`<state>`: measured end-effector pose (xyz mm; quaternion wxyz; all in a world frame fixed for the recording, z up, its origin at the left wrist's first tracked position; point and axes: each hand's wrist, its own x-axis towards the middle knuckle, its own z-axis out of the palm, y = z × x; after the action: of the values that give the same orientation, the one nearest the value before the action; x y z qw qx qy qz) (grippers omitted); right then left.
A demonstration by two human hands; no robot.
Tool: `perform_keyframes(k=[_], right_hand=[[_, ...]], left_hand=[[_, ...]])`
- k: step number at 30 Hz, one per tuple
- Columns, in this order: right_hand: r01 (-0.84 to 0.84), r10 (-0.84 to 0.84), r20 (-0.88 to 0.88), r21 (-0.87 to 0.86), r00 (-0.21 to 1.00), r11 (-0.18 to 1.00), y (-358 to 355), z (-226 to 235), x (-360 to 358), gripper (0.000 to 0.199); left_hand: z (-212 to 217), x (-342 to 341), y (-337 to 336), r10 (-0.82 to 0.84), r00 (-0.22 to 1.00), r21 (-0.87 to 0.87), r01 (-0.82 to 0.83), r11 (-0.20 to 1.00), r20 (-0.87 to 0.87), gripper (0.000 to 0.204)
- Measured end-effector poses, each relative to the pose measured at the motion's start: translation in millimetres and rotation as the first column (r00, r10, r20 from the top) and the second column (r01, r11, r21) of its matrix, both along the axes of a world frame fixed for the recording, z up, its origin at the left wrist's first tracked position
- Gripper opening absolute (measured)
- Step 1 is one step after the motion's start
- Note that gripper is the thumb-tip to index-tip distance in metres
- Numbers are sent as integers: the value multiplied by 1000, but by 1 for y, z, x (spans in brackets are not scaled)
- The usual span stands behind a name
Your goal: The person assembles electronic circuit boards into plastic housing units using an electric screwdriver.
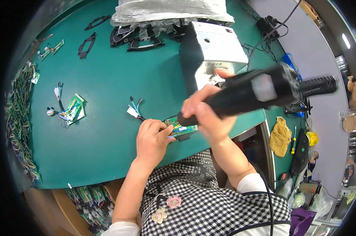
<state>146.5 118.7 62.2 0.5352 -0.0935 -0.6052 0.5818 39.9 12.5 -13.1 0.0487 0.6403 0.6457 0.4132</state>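
My right hand (212,122) is wrapped around a black electric screwdriver (241,94), a thick, slightly blurred tool tilted over the table's front edge. Its tip end comes down over a green circuit board (190,129) with coloured wires. My left hand (149,139) presses its fingers on the left end of that board and holds it steady. From under the left fingers runs a bundle of wires to a white connector (132,111). A dark piece shows below the board's front edge. Exactly where the bit meets the board is hidden by the tool.
A white and black machine (217,43) stands behind my right hand. Another wired circuit board (73,110) lies at left, beside a long heap of boards (20,122). Black frames (144,41) and plastic sheeting (172,11) lie at the back. A yellow cloth (280,137) is at right.
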Motion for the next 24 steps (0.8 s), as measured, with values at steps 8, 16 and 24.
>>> perform_keyframes(k=[8, 16, 24], right_hand=[[-75, 78, 155, -23, 985, 997, 2, -14, -27, 58], [-193, 168, 332, 42, 928, 980, 10, -7, -44, 44], [-76, 83, 322, -36, 943, 996, 4, -8, -25, 41]], left_hand=[[1, 1, 1, -10, 999, -7, 10, 1000, 38, 32], [-3, 3, 1, -1, 999, -33, 2, 999, 37, 30], [0, 5, 4, -33, 999, -58, 34, 998, 20, 32]])
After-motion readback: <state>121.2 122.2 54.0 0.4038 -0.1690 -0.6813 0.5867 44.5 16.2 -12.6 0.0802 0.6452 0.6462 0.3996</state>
